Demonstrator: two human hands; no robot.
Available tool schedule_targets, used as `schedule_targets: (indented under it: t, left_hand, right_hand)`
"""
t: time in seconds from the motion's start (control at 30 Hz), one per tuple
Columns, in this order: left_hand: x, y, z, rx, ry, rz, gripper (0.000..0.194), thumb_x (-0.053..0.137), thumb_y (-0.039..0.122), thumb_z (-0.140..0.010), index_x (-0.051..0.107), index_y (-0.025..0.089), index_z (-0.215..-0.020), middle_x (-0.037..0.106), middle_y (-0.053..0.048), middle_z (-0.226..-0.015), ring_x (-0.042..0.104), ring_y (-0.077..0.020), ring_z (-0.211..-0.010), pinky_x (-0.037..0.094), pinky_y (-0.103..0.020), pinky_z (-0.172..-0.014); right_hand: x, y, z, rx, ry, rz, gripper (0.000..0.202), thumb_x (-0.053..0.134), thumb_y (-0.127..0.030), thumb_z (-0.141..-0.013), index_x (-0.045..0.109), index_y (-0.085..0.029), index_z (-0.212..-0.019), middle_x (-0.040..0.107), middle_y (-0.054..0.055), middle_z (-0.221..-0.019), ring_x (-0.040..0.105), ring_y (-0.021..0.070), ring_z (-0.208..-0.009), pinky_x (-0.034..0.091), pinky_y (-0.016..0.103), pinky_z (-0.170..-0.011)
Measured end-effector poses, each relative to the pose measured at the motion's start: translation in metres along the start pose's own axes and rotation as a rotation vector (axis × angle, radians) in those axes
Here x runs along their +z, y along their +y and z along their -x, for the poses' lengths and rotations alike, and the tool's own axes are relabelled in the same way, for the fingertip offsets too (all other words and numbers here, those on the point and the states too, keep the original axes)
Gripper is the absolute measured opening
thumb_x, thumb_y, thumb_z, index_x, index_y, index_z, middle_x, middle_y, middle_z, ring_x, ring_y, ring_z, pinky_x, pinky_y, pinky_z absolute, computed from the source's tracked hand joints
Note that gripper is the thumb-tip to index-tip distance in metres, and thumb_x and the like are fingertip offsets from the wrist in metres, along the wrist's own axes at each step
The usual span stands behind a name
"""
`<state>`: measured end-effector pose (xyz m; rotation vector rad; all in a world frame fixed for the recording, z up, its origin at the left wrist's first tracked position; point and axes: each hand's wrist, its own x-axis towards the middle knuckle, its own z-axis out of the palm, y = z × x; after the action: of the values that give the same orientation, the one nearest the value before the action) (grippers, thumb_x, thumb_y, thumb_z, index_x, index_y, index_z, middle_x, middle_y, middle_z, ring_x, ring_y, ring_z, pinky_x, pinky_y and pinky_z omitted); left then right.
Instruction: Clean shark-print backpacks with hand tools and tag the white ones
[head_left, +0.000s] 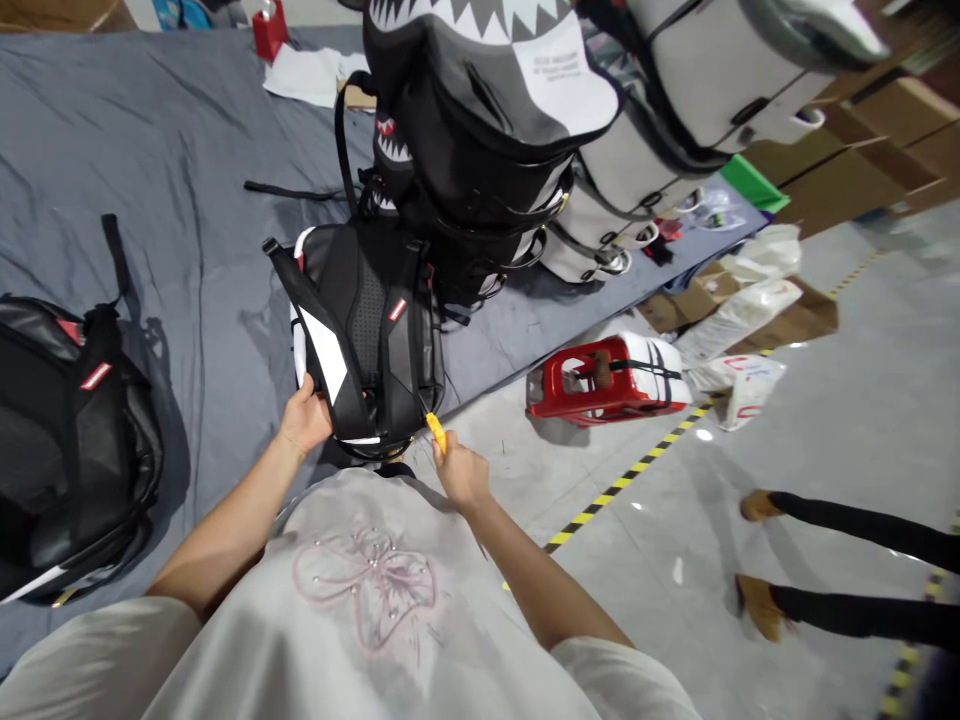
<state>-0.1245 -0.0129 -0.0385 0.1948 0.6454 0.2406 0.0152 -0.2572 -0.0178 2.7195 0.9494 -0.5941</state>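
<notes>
Black backpack (366, 315) centre stage, at the near edge of the cloth-covered table (187, 110), back panel and shoulder straps towards the wearer. Down at its seven o'clock, the left hand (306, 420) is clamped on the lower side, thumb up the edge, other fingers mostly hidden behind the strap. Over at five, the right hand (461, 472) is closed round a yellow-handled tool (436, 432), its dark tip right by the bag's lower corner; whether it touches, I can't tell.

Looks like fine work on that corner, so a firm left grip should serve, keeping those fingers well clear of the tip. Small, controlled strokes, I'd say, angled away from fabric and torso.

Outward now: a second backpack (75, 440) at nine, stacked shark-print bags (472, 130) at one, a red-and-white case (645, 390) on the floor at three.
</notes>
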Motion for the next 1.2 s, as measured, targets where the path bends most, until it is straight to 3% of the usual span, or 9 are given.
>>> schedule_targets:
  t: [0.17,0.4,0.7,0.87,1.0,1.13,1.2]
  left_hand:
    - [-0.004,0.000,-0.004,0.037,0.004,-0.082,0.078,0.038,0.067,-0.092,0.048,0.007,-0.141,0.069,-0.022,-0.120,0.060,-0.0344,-0.123,0.042,-0.055,-0.109]
    - [-0.013,0.004,-0.005,0.008,-0.113,-0.148,0.083,0.045,0.070,-0.087,0.049,0.006,-0.140,0.066,-0.024,-0.124,0.057,-0.0353,-0.126,0.040,-0.055,-0.112]
    - [0.002,-0.003,-0.005,0.031,-0.046,-0.147,0.073,0.042,0.062,-0.093,0.051,0.005,-0.138,0.069,-0.023,-0.118,0.063,-0.0347,-0.118,0.045,-0.054,-0.107]
    - [0.004,-0.006,0.001,0.053,-0.028,-0.117,0.071,0.036,0.058,-0.095,0.050,0.004,-0.138,0.069,-0.023,-0.117,0.064,-0.0345,-0.117,0.045,-0.055,-0.106]
    - [0.005,-0.006,0.000,0.060,-0.017,-0.104,0.069,0.035,0.058,-0.096,0.051,0.005,-0.137,0.069,-0.023,-0.117,0.064,-0.0348,-0.117,0.045,-0.056,-0.106]
    - [0.009,-0.006,-0.002,0.059,-0.014,-0.137,0.066,0.041,0.058,-0.094,0.057,0.005,-0.130,0.070,-0.022,-0.114,0.064,-0.0344,-0.115,0.047,-0.054,-0.105]
    - [0.012,-0.010,0.003,0.105,0.030,-0.271,0.061,0.048,0.056,-0.091,0.059,0.006,-0.126,0.070,-0.021,-0.113,0.064,-0.0339,-0.115,0.048,-0.052,-0.104]
  right_hand:
    - [-0.005,0.005,0.007,0.047,0.011,-0.027,0.030,0.034,-0.042,-0.104,0.052,-0.018,-0.109,0.074,0.009,-0.083,0.072,0.0219,-0.077,0.036,0.027,-0.061]
    - [-0.013,0.010,0.007,0.090,-0.041,-0.068,0.031,0.032,-0.042,-0.104,0.051,-0.018,-0.111,0.074,0.009,-0.088,0.072,0.0218,-0.080,0.037,0.027,-0.063]
    - [-0.020,0.009,0.007,0.097,-0.065,-0.071,0.029,0.034,-0.039,-0.104,0.052,-0.017,-0.112,0.074,0.009,-0.089,0.072,0.0217,-0.081,0.037,0.028,-0.063]
    - [-0.023,0.026,0.047,0.108,-0.086,-0.070,0.030,0.033,-0.039,-0.103,0.054,-0.018,-0.110,0.074,0.008,-0.085,0.072,0.0230,-0.080,0.034,0.027,-0.060]
    - [-0.019,0.030,0.089,0.091,-0.198,-0.094,0.032,0.032,-0.042,-0.103,0.054,-0.021,-0.111,0.075,0.007,-0.084,0.072,0.0230,-0.078,0.032,0.027,-0.058]
    - [-0.009,0.011,0.092,-0.011,-0.234,-0.116,0.031,0.034,-0.041,-0.103,0.055,-0.020,-0.112,0.075,0.007,-0.083,0.072,0.0212,-0.077,0.033,0.026,-0.058]
    - [-0.003,0.004,0.085,-0.030,-0.208,-0.084,0.031,0.035,-0.039,-0.103,0.056,-0.018,-0.112,0.075,0.009,-0.085,0.072,0.0213,-0.077,0.035,0.026,-0.059]
